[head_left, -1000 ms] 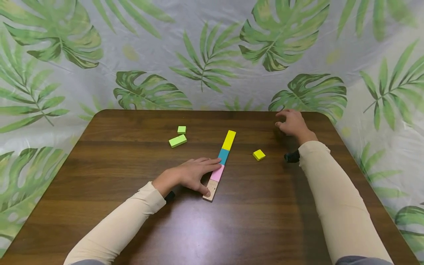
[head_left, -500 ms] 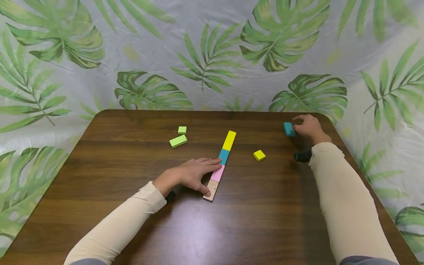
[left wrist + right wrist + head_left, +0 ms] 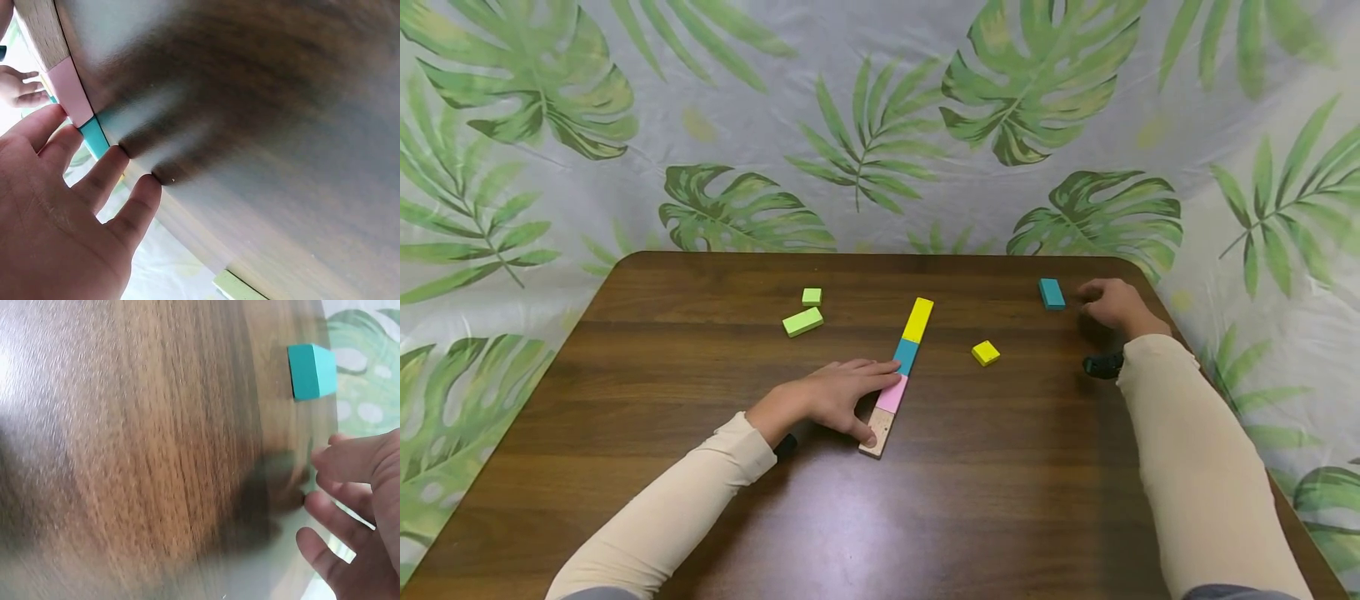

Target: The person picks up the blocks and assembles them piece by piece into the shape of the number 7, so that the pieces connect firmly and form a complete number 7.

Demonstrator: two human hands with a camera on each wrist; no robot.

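Observation:
A straight row of flat blocks lies on the table: yellow (image 3: 918, 319) at the far end, then blue (image 3: 906, 353), pink (image 3: 892, 395) and bare wood (image 3: 883, 422) nearest me. My left hand (image 3: 837, 396) rests against the row from the left, thumb on the wooden block and extended fingertips at the pink and blue ones. Towards the far right corner my right hand (image 3: 1114, 302) hovers with loosely bent fingers, nothing visible in them. Just left of it, apart from the fingers, lies a separate teal block (image 3: 1052, 294), also seen in the right wrist view.
Two light green blocks, a small one (image 3: 812, 297) and a longer one (image 3: 803, 322), lie left of the row's far end. A small yellow block (image 3: 986, 353) sits to its right. Leaf-patterned cloth (image 3: 880, 125) hangs behind the brown table (image 3: 985, 500).
My right hand has moved rightwards and slightly towards me, off the teal block, which it hid a second ago and which now lies uncovered. The left hand stays put.

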